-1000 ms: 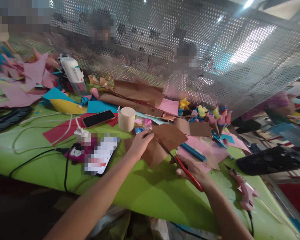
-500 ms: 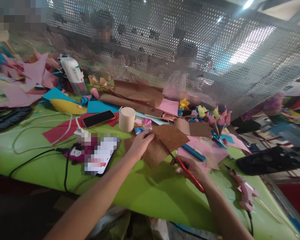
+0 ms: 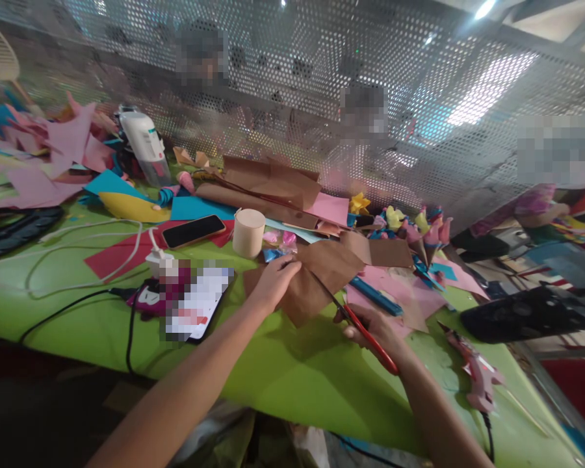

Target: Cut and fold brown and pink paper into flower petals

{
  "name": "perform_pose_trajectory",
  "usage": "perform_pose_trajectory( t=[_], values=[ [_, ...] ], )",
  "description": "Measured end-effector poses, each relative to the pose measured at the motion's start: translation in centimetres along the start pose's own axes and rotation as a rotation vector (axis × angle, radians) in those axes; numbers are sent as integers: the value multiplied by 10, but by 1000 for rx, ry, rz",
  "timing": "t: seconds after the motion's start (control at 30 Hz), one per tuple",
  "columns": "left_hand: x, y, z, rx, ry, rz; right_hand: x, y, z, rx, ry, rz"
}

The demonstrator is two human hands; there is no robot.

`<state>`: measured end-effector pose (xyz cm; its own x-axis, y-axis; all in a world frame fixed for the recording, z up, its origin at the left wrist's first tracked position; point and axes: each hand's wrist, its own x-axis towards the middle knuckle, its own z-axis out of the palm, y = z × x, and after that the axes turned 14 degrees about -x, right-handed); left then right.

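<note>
Scissors [image 3: 372, 341], red-handled, sit in the right hand [image 3: 377, 318], which I read as closed around the grips. Blades reach far and left onto the brown paper [image 3: 340, 263]; how wide they stand I can't tell from here. I have the left hand [image 3: 277, 281] narrow, fingertips pinching that paper toward its left side. Paper lies mid-scene, between the two hands, over the green desk [image 3: 322, 383].

Just beyond the left hand I see small shiny pink and blue pieces [image 3: 288, 242]. Cream roll [image 3: 248, 235] stands upright to their left. Left of that, dark-screened phone [image 3: 194, 231] on red paper [image 3: 121, 248]; nearer, lit phone [image 3: 202, 305] beside a purple block [image 3: 151, 300].

On my right side: blue strip [image 3: 377, 297] on pink paper [image 3: 422, 294], then pink glue gun [image 3: 482, 380] near the desk's right edge, black cylinder [image 3: 526, 313] just beyond it. Paper flowers [image 3: 433, 231] cluster far right. Perforated metal panel [image 3: 283, 97] fills the far side.
</note>
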<state>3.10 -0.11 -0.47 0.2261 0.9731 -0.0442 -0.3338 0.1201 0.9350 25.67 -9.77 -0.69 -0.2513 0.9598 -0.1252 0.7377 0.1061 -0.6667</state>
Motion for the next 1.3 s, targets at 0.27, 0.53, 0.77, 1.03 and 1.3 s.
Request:
perform_pose_trajectory(
  t=[0.27, 0.53, 0.77, 1.03, 1.3],
  values=[
    [2, -3, -1, 106, -77, 39, -3, -11, -6, -123, -9, -47],
    [-3, -2, 3, 150, -146, 65, 1, -4, 0, -56, 34, -43],
    [-4, 1, 4, 179, -157, 77, 4, -3, 3, -24, 27, 13],
    [-6, 5, 5, 187, -160, 67, 6, 9, 8, 51, 14, 37],
    [-5, 3, 2, 230, -182, 51, 4, 6, 9, -2, 66, 7]
  ],
)
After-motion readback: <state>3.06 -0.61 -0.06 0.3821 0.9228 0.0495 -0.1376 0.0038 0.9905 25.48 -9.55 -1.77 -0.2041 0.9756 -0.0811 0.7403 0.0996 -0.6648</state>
